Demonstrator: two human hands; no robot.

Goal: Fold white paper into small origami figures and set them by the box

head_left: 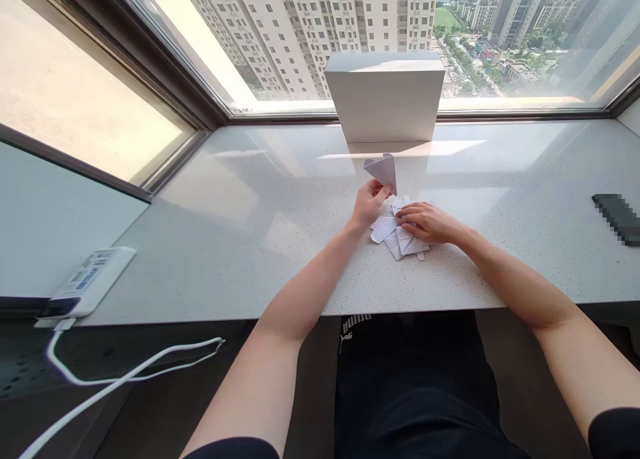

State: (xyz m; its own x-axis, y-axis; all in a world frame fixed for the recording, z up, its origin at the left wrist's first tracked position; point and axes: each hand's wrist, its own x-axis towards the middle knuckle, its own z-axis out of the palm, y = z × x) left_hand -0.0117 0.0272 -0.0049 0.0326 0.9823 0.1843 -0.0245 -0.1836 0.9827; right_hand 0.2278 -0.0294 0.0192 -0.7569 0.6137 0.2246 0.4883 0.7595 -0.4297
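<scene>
My left hand (371,202) pinches a folded piece of white paper (384,170) and holds it up above the counter, its wide end pointing away from me. Just right of it, my right hand (425,222) lies palm down over a small pile of folded white papers (400,237) on the counter. The fingers of that hand cover part of the pile and look curved. Whether they grip a single paper from the pile is hidden. Several folded pieces stick out on the left and near sides of the pile.
A white box (385,105) stands at the window behind my hands. A dark phone (617,219) lies on the speckled counter (240,259) at the far right. At the left edge sits a white power strip (95,282) with a white cable (125,379) hanging below.
</scene>
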